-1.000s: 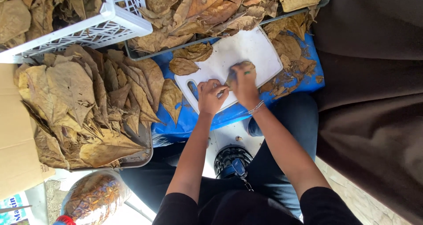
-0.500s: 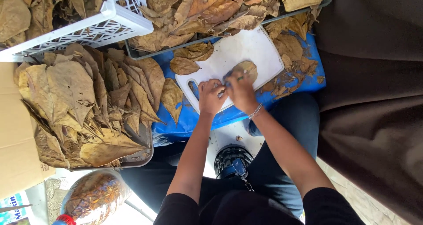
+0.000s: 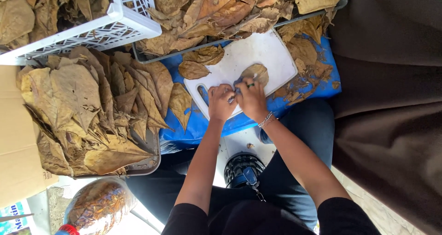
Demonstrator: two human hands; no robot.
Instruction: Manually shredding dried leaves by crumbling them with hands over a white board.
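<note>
Pressing closer together, both hands (image 3: pixel 237 99) now cover the leaf (image 3: pixel 257 72).

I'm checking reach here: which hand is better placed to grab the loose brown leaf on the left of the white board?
Left, probably. The left hand rests on the board nearest the loose leaf, with nothing between. The right hand is busy on the other leaf, farther off.

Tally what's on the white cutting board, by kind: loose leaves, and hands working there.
Loose dried leaves apart from the hands: 2, one and another.
Leaf under the hands: 1.
Hands on the cutting board: 2, left hand, right hand.
Total: 5.
</note>
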